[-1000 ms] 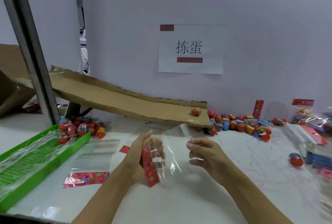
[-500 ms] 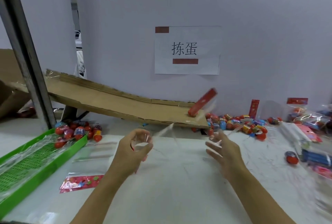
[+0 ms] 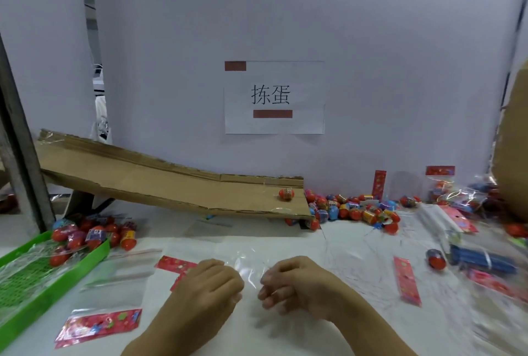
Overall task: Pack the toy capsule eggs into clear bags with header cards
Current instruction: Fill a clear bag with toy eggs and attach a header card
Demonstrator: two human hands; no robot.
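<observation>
Head view: left hand [image 3: 210,287] and right hand [image 3: 291,284] low on the white table [image 3: 285,335], knuckles up, fingers curled, each pinching a near edge of a clear bag [image 3: 245,258] lying flat between them. Red header card [image 3: 175,264] just left of left hand. One capsule egg [image 3: 286,194] sits at the cardboard ramp's [image 3: 160,184] lower end; egg pile [image 3: 351,210] beyond it. Green tray [image 3: 37,290] far left.

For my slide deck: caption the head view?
Both hands work a clear bag beside piled toy eggs.
</observation>
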